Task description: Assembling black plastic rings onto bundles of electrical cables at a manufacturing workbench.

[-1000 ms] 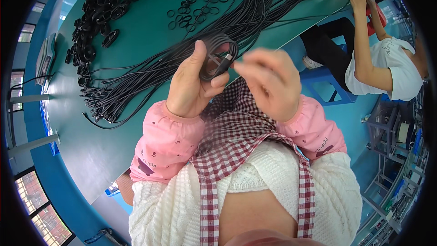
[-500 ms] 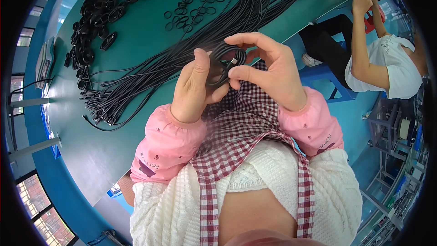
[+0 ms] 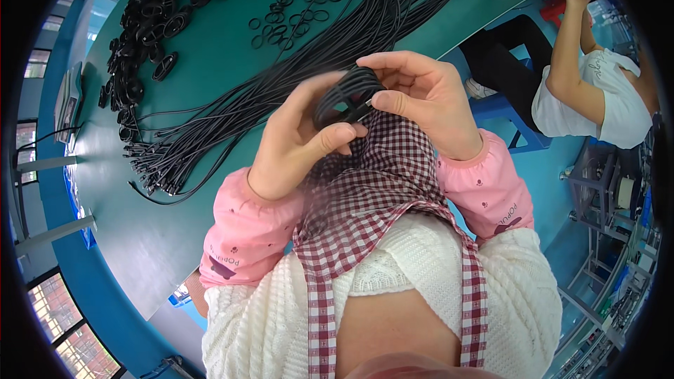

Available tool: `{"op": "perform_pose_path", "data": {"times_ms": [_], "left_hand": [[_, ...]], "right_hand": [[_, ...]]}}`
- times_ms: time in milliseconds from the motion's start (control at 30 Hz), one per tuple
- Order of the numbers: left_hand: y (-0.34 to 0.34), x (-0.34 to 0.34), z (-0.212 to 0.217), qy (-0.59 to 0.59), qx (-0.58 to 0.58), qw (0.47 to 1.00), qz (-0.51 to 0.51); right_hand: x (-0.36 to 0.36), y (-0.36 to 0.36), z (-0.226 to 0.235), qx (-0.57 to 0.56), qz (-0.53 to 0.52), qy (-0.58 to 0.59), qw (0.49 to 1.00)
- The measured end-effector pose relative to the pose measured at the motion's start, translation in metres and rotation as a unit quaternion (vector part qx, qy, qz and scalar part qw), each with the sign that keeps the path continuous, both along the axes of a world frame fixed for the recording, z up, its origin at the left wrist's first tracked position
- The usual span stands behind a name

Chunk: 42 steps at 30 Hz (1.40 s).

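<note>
Between my two hands, above the table's near edge and my checked apron [image 3: 379, 161], is a coiled black cable [image 3: 345, 95]. My left hand [image 3: 291, 133] grips the coil's left side, its thumb along the lower edge and its fingers partly hidden behind. On the other side, my right hand [image 3: 421, 98] pinches the coil, with the thumb on a cable end near a small light metal connector. Just beyond my hands lies a long bundle of straight black cables [image 3: 281, 77], its connector ends gathered at the left.
On the green table [image 3: 203, 42] lie a heap of coiled black cables [image 3: 151, 21] at the far left and scattered black rings [image 3: 302, 0] farther back. A co-worker in a white shirt [image 3: 576, 98] sits at the right near a blue stool [image 3: 516, 126]. A metal rack [image 3: 597, 189] stands behind.
My left hand has turned, bringing its thumb down across the coil's lower edge. The coil has tilted, and my right thumb has shifted slightly right. The co-worker's raised hands have moved.
</note>
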State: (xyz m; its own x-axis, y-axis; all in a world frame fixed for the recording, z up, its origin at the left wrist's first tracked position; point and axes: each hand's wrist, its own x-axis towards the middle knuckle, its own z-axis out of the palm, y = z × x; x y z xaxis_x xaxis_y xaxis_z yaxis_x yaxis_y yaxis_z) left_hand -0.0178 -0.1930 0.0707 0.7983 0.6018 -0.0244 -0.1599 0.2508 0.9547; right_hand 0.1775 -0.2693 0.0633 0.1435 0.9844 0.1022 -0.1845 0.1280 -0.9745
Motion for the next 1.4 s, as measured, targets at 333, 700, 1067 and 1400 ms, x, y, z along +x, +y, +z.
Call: {"op": "perform_pose_path", "data": {"times_ms": [333, 700, 1067, 1400], "left_hand": [[0.000, 0.005, -0.026, 0.044, 0.626, 0.753, 0.198], [-0.011, 0.011, -0.016, 0.026, -0.033, 0.998, 0.057], [-0.013, 0.017, -0.017, 0.005, 0.039, 0.996, 0.083], [-0.010, 0.010, -0.010, -0.011, -0.013, 0.999, 0.040]], "right_hand": [[-0.005, -0.005, 0.011, -0.048, -0.008, 0.024, 0.999], [0.013, -0.009, 0.007, -0.044, -0.037, -0.092, 0.994], [0.016, -0.007, 0.001, 0.025, -0.050, -0.065, 0.996], [0.013, -0.009, 0.003, 0.073, -0.009, -0.075, 0.994]]}}
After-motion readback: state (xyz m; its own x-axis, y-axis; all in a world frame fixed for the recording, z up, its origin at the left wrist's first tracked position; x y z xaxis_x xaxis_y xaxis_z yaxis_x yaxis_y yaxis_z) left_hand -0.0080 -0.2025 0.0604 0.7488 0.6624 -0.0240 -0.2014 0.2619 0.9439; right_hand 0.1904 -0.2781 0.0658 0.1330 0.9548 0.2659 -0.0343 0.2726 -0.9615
